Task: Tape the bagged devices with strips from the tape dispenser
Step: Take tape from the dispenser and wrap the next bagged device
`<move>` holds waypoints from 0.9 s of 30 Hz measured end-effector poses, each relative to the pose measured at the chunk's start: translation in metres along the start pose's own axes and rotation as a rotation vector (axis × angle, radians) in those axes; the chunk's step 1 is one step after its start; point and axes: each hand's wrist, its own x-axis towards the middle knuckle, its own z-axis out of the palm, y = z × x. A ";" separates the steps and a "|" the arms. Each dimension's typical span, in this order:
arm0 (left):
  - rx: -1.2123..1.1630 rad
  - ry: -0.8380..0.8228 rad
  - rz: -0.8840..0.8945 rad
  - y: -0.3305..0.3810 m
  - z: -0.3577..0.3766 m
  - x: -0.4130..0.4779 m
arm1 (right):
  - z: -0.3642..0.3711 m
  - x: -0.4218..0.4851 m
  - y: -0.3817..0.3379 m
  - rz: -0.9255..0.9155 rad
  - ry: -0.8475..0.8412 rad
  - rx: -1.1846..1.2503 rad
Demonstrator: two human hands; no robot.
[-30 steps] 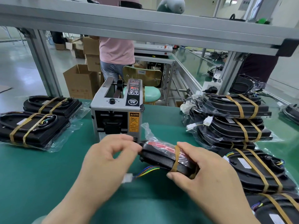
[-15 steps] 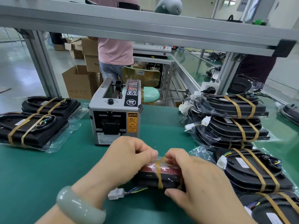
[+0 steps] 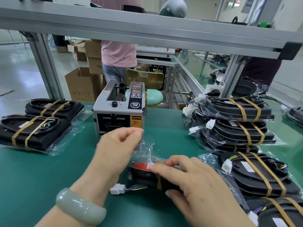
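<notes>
Down on the green table (image 3: 41,177), head view: the bagged device (image 3: 144,175) sits right in front of the tape dispenser (image 3: 118,112) with one brown strip (image 3: 158,184) on, so probably a second to go. The right hand (image 3: 196,182) has its grip clamped round it. The left hand (image 3: 118,148) is curled at the bag flap, can't tell if it's pinching. Taped ones (image 3: 237,112) are piled on the right. The dispenser reads "CAUTION" and "SEMI".

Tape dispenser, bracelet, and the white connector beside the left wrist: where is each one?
tape dispenser (image 3: 118,112), head view, grey upper front edge.
bracelet (image 3: 80,206), head view, its top curve.
white connector (image 3: 116,189), head view, plug body.
</notes>
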 end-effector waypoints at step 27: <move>-0.322 0.392 -0.448 -0.007 -0.015 0.069 | 0.000 0.000 -0.002 0.027 0.044 -0.009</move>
